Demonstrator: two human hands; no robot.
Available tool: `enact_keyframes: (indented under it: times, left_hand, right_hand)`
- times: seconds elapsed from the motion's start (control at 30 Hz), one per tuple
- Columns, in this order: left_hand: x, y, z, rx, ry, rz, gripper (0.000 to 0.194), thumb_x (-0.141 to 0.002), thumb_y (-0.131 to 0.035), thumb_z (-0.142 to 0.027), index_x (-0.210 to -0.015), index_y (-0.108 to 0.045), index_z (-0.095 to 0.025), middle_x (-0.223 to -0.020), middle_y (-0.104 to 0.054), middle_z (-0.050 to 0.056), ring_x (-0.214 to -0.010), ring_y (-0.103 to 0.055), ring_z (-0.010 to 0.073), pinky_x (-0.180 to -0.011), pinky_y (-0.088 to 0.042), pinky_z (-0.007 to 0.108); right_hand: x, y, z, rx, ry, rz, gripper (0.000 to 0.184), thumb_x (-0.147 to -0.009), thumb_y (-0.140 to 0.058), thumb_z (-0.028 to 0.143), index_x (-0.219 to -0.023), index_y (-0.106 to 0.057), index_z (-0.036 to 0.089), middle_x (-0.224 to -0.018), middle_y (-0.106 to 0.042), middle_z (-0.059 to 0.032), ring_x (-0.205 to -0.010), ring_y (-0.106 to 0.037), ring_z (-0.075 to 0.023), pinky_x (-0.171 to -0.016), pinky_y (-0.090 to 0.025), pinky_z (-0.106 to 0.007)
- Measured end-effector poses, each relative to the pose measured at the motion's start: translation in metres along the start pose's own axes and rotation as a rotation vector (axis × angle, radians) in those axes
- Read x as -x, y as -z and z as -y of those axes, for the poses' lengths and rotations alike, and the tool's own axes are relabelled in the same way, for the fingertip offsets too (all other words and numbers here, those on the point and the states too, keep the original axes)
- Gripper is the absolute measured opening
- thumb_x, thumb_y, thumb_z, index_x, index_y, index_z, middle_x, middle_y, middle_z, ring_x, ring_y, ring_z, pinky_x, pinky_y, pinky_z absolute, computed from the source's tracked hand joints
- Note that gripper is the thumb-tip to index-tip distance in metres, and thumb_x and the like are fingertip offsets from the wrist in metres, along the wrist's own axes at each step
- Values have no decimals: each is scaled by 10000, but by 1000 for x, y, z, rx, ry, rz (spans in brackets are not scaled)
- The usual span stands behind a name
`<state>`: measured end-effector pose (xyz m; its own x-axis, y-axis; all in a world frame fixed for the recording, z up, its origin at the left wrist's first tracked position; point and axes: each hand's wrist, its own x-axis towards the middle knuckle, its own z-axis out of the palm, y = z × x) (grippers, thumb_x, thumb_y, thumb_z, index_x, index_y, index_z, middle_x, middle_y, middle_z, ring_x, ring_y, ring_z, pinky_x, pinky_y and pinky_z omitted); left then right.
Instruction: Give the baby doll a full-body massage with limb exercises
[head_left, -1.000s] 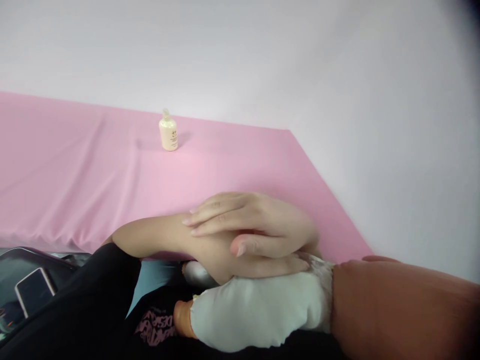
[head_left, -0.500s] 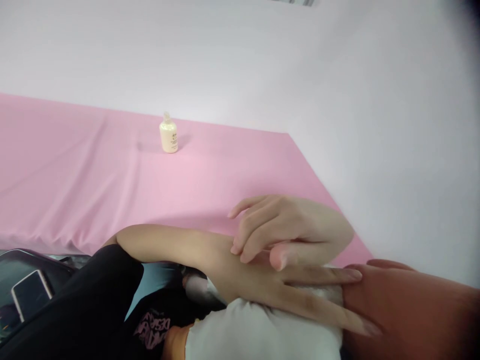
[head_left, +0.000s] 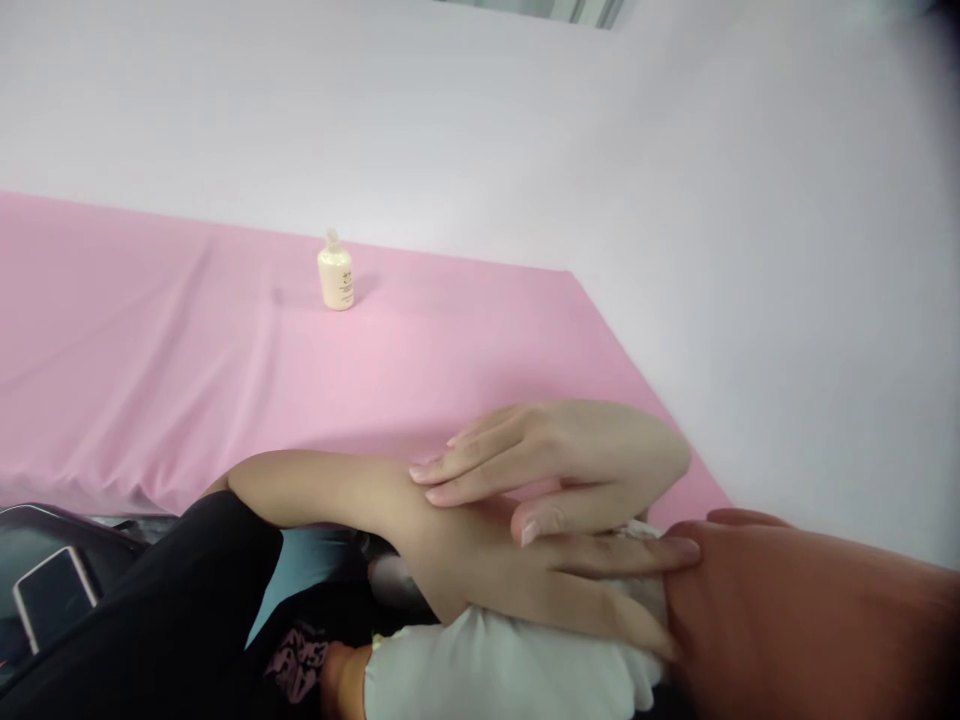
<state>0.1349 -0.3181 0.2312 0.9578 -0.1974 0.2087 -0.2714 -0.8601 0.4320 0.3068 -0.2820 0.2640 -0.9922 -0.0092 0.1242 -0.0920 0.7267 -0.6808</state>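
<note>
My left hand point(head_left: 510, 575) reaches in from the left with its palm down and its fingers stretched apart toward the right. Its forearm comes out of a black sleeve point(head_left: 150, 610). Over it lies my right hand point(head_left: 555, 455), with the fingers flat and the fingertips touching the back of the left hand near the wrist. The right thumb is stretched out above the left knuckles. Neither hand holds an object. Beneath the left hand is white fabric point(head_left: 510, 670), and its fingertips reach rust-coloured fabric point(head_left: 795, 610) at the right.
A cream-coloured bottle point(head_left: 336, 280) with a clear top stands upright near the far edge of a pink-covered table point(head_left: 420, 350). A phone point(head_left: 56, 595) lies on a dark surface at the lower left. A white wall point(head_left: 300, 110) rises behind the table.
My right hand has slid left over the back of my left hand toward the wrist. Its fingers, curled before, are now straighter and flatter.
</note>
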Motion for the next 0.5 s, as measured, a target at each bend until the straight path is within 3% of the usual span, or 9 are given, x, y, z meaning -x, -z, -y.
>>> enact_keyframes:
  times: [0.1,0.2,0.33,0.4,0.47,0.5]
  left_hand:
    - [0,0,2,15,-47,-6,639,-979,-548,-267,-1573,-518,-34,-1784,-231,174,-1687,27,211,-1358,-77,274]
    - [-2,7,4,38,-91,44,668,-904,-579,-219,-1525,-556,25,-1755,-297,202,-1687,-22,273,-1366,-99,311]
    - [0,15,6,88,-13,122,722,-922,-532,-214,-1607,-457,0,-1791,-241,94,-1670,124,180,-1345,-90,248]
    - [2,13,8,91,-38,112,743,-916,-521,-195,-1616,-421,32,-1800,-200,108,-1661,159,183,-1347,-71,262]
    - [1,5,8,93,-78,81,714,-914,-527,-187,-1584,-465,48,-1799,-193,129,-1680,73,226,-1353,-104,284]
    - [0,-2,7,88,-8,35,664,-933,-531,-202,-1565,-523,-1,-1789,-242,92,-1689,-42,228,-1347,-157,273]
  right_hand:
    - [6,3,-4,5,81,-30,481,-1091,-548,375,-1427,-652,46,-1475,-665,-247,-1444,-626,-224,-1179,-539,-320]
    - [15,9,-7,-16,103,-15,443,-1093,-551,383,-1393,-690,88,-1411,-717,-226,-1350,-698,-218,-1152,-559,-346]
    - [26,18,-4,-75,47,75,423,-1067,-598,440,-1330,-740,141,-1397,-734,-196,-1273,-745,-211,-1157,-556,-353]
    - [28,21,-3,-98,15,88,424,-1050,-630,442,-1328,-743,142,-1420,-720,-193,-1328,-714,-216,-1182,-536,-349]
    - [26,20,-2,-115,21,91,442,-1043,-643,436,-1354,-729,134,-1460,-692,-194,-1416,-650,-224,-1227,-495,-359]
    - [23,19,-3,-123,32,100,460,-1040,-647,436,-1374,-717,127,-1485,-673,-195,-1456,-614,-228,-1248,-471,-366]
